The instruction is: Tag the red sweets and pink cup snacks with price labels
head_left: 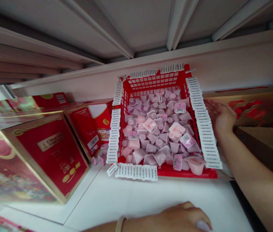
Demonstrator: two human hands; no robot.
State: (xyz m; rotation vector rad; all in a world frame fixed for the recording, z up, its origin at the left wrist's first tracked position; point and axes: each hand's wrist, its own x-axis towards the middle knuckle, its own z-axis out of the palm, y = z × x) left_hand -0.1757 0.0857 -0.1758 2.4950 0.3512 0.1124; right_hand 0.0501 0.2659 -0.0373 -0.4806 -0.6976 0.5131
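Note:
A red plastic basket (185,72) full of small pink and purple cups (159,124) stands on the white shelf (117,196). White barcode labels (205,129) line its rims. My right hand (223,114) is at the basket's right side, its fingers spread and partly behind the labelled rim, holding nothing that shows. In front of the basket, at the bottom edge, my left hand (187,217) is low over the shelf with a band on its wrist. It is slightly blurred; a pale purple shape shows at its fingertips, and I cannot make out whether it holds anything.
Red and gold boxes (51,154) stand to the left, with several loose cups (100,160) between them and the basket. A cardboard box (267,138) and a red-patterned box (259,111) are on the right. Shelf beams (182,22) run overhead.

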